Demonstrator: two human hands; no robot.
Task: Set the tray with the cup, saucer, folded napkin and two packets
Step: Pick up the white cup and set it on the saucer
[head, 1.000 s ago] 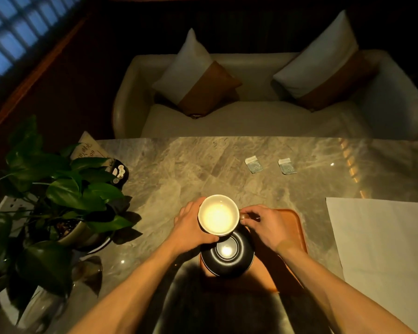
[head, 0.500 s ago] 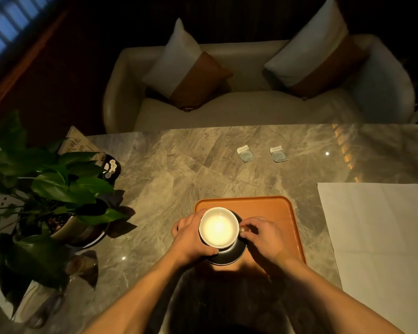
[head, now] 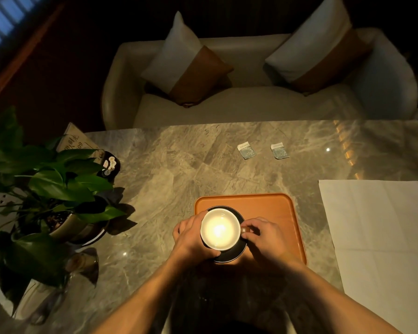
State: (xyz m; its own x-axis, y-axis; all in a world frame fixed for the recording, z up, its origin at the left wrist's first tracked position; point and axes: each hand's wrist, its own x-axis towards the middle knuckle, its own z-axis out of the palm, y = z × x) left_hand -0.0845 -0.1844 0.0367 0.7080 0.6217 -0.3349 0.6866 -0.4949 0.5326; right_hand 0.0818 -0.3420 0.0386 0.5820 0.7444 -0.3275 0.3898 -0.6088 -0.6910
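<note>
The left hand (head: 191, 239) was curled round the left side of the cup (head: 219, 230), its fingers gripping the wall, and the right hand (head: 263, 237) pinched the small handle (head: 243, 229) on the cup's right side; the cup sat over the dark saucer (head: 239, 250), which rested in the near left part of the orange tray (head: 270, 213) on the table (head: 179, 169); whether the cup's foot was fully seated in the saucer's well could not be told from above. To finish this step well, the cup likely wanted settling level and centred, the left hand steadying the wall while the right eased off the handle, and both letting go gently so the saucer did not slide on the smooth tray; room should probably be kept on the tray's right half for what remained. Counted from left to right: one potted plant (head: 46, 189) at the table's left edge; one cup, one saucer, one tray; two packets, the left packet (head: 246, 151) and the right packet (head: 279, 151), lying well apart from the tray toward the far side; one white napkin (head: 381, 237), spread open and not yet folded, at the right; two cushions on the sofa beyond.
</note>
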